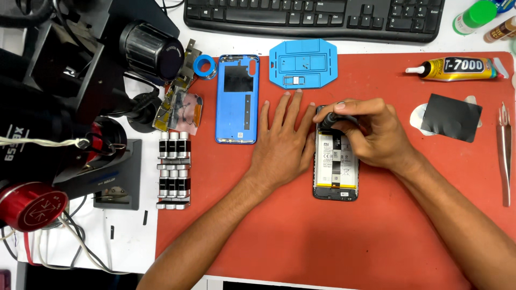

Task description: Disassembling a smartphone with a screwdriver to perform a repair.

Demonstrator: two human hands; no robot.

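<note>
An opened phone [335, 172] lies back-up on the red mat [322, 241], its battery and inner parts exposed. My left hand [282, 142] rests flat on the mat, fingers spread, touching the phone's left edge. My right hand [368, 131] is closed around a dark screwdriver [336, 117] whose tip meets the phone's upper end. The blue back cover [237, 99] lies inner side up to the left of my left hand.
A blue plastic fixture [303, 63] and a black keyboard [314, 19] lie at the back. A glue tube [457, 69], a black square pad [451, 117] and tweezers [505, 156] sit on the right. Metal clamps [173, 169], a tape roll [204, 66] and microscope gear [70, 107] stand left.
</note>
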